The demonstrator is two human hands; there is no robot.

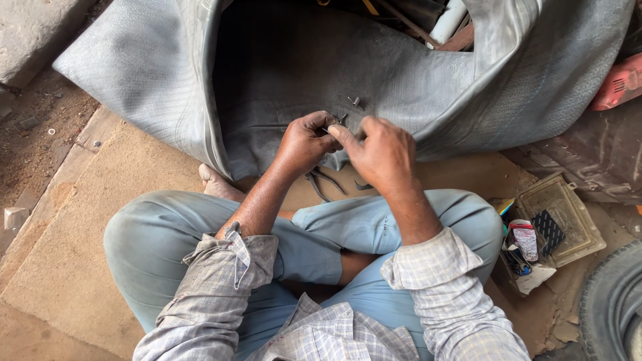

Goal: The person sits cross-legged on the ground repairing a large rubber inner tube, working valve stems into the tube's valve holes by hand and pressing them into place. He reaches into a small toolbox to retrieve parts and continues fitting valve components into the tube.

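A large grey rubber inner tube (414, 80) lies folded on the ground in front of my crossed legs. My left hand (304, 142) and my right hand (380, 150) meet at its near edge, both pinching a small metal valve piece (339, 122) that is mostly hidden by my fingers. Another small metal valve stem (354, 101) sticks up from the rubber just beyond my hands. A pair of dark pliers (324, 182) lies on the board below my hands, between my knees.
I sit cross-legged on a worn brown board (100, 227). At my right stands an open plastic box (558, 217) with a tube, a black patch and small tools. A tyre (612, 304) shows at the lower right corner, a red object (618, 83) at the far right.
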